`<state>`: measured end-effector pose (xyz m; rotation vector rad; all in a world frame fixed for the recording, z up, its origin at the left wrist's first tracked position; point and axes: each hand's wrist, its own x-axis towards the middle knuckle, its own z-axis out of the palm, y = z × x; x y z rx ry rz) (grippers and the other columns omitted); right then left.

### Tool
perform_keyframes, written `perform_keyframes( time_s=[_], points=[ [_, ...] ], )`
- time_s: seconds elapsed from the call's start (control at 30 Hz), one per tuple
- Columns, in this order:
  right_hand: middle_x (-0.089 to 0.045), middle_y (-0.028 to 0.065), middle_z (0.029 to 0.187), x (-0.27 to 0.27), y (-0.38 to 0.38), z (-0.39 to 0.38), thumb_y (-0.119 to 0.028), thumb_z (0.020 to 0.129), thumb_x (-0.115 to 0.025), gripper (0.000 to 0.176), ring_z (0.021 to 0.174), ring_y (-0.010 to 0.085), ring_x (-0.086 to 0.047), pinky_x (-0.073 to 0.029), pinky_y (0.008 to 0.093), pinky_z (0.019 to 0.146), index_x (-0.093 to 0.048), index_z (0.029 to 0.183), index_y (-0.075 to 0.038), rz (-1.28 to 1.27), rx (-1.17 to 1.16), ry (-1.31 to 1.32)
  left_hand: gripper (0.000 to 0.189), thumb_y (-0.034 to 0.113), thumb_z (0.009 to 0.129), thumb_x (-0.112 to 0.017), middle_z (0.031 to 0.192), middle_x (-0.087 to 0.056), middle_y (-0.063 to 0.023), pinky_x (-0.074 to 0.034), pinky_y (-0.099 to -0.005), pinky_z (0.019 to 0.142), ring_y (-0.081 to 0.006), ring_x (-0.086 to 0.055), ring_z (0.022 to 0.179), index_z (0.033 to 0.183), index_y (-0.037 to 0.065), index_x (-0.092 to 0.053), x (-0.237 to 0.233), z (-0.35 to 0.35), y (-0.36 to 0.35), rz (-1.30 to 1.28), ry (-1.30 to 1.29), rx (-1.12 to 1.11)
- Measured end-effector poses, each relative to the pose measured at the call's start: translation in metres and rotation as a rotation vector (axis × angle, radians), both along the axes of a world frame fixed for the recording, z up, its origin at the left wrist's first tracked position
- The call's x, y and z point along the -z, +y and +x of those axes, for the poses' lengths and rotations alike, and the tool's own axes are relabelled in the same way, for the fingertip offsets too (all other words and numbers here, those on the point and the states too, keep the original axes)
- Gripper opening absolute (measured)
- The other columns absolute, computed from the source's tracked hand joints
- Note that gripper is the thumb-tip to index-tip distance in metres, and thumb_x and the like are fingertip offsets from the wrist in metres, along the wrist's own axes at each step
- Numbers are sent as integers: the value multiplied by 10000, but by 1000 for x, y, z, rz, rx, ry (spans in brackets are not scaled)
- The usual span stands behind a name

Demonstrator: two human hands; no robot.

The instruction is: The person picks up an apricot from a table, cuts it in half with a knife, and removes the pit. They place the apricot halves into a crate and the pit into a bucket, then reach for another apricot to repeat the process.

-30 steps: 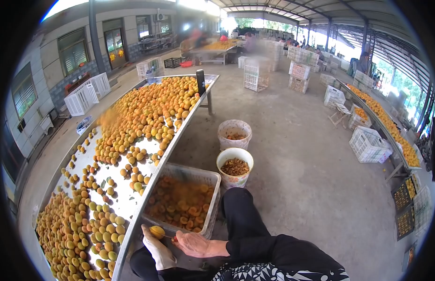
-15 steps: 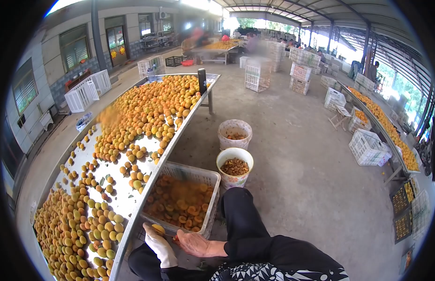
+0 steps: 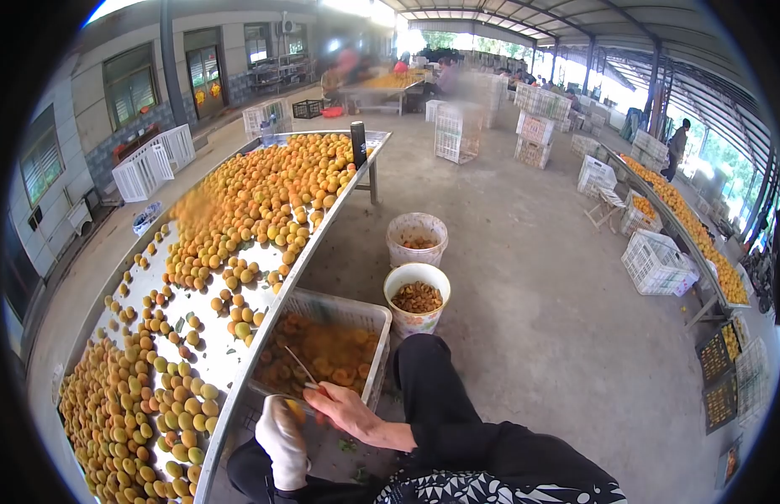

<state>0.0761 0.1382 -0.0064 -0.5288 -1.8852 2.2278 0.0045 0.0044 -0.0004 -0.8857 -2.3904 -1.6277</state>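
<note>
My left hand [image 3: 282,447], in a white glove, is closed around an apricot [image 3: 297,411], of which only a small yellow-orange part shows. Beside it my bare right hand [image 3: 348,415] grips a knife [image 3: 301,364] with a reddish handle; its thin blade points up and to the left, clear of the fruit. Both hands are in front of my lap, at the near edge of a white plastic crate [image 3: 380,338]. Cut apricot halves [image 3: 344,366] lie inside the crate, partly blurred. To the left, many whole apricots [image 3: 272,197] cover a sloping metal table [image 3: 207,323].
Beyond the crate stand two buckets, the nearer bucket [image 3: 420,321] holding brown pits and the farther bucket [image 3: 417,252] some reddish-brown pieces. A dark can [image 3: 359,144] stands on the table's far corner. Stacked crates [image 3: 459,134] and another fruit table [image 3: 688,223] lie farther off; a person [image 3: 677,149] stands at right.
My right hand has lifted the knife away from the apricot, and the blade now points up over the crate. My left hand has turned more upright, still holding the fruit.
</note>
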Motion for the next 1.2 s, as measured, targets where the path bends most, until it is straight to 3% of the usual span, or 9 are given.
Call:
perform_keyframes(
  time_s=[0.07,0.2,0.27,0.37,0.73,0.8,0.87,1.0,1.2],
  points=[
    [-587,-25,789,-1,-6,-15,-485,934,-582,430,610,116,-493,-402,264,555,-583,925,-56,-116,-67,-56,344,362,982,-456,685,-635,-147,-470,-410,558,-351,-624,621,892,73,-619,-21,17,9,-227,178,-22],
    [-560,58,766,16,-26,-32,-513,946,-535,537,688,207,-556,-421,334,608,-605,1046,11,-37,41,97,397,379,1010,-407,692,-627,-156,-475,-398,563,-356,-629,634,921,65,-632,-8,17,9,-185,255,-106],
    [-559,109,691,12,-33,-25,-438,947,-575,437,665,180,-554,-417,343,626,-615,911,-4,347,186,195,342,350,999,-442,702,-636,-159,-478,-404,558,-360,-629,632,916,80,-634,1,18,7,-193,241,-151],
    [-487,161,590,5,-33,-21,-356,950,-592,390,541,268,-519,-385,366,521,-530,785,-8,535,279,307,391,312,1045,-408,810,-653,-67,-480,-272,649,-119,-584,706,985,-8,-623,8,30,19,147,-78,-150],
    [-548,126,571,15,-18,-26,-266,861,-671,296,528,319,-596,-446,386,469,-500,732,-62,860,308,495,406,357,1042,-390,775,-571,0,-424,-258,612,-87,-523,695,848,58,-584,35,15,28,654,-689,-77],
    [-541,122,597,21,-17,-28,-228,850,-668,243,507,286,-573,-444,360,478,-525,750,-59,779,343,528,364,394,1012,-441,792,-609,6,-485,-283,658,-129,-581,728,930,81,-608,68,-4,32,993,-1074,-2],
    [-542,29,718,22,-15,-22,-171,907,-594,156,643,107,-518,-453,296,575,-560,839,-35,346,248,467,419,497,981,-446,787,-647,4,-491,-279,581,-128,-608,661,948,117,-619,42,3,33,974,-1281,-188],
    [-560,-1,766,17,-10,-11,-271,966,-561,229,630,56,-512,-439,216,553,-566,939,-43,-170,262,265,552,550,981,-399,701,-596,0,-428,-253,526,-122,-586,571,992,53,-641,36,-5,-2,921,-1287,113],
    [-583,28,791,19,19,-33,-202,985,-550,204,672,87,-519,-448,234,628,-566,936,-5,310,236,348,583,531,992,-390,854,-614,-62,-452,-269,632,-190,-621,747,1104,0,-602,22,-1,-14,1134,-1226,176]
  ],
)
